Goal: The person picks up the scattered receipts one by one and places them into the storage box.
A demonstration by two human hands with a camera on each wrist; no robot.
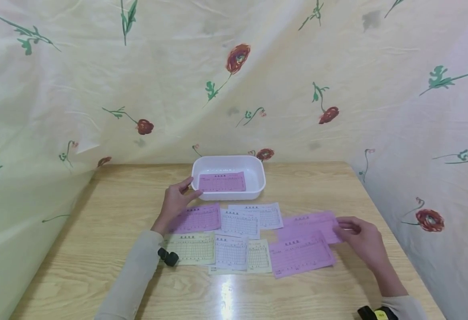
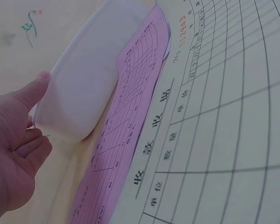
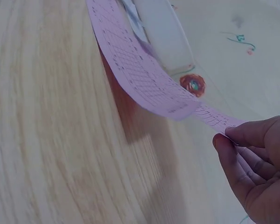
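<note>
My left hand (image 1: 176, 200) grips the left end of a white plastic tray (image 1: 254, 194), thumb and fingers on either side of its wall. Inside the tray lies a pink receipt slip (image 1: 222, 182). At the right, my right hand (image 1: 362, 242) pinches the right edge of a pink receipt slip (image 1: 303, 225) between thumb and fingertips. Another pink receipt slip (image 1: 302, 255) overlaps the front of the pinched one; in the right wrist view, pink paper (image 3: 144, 79) curves up off the wood.
In front of the tray lie a pink slip (image 1: 200, 218), white slips (image 1: 239, 223) and yellowish slips (image 1: 192, 249), partly overlapping. The wooden table (image 1: 298, 182) meets a flowered cloth (image 1: 170, 89) at the back and sides.
</note>
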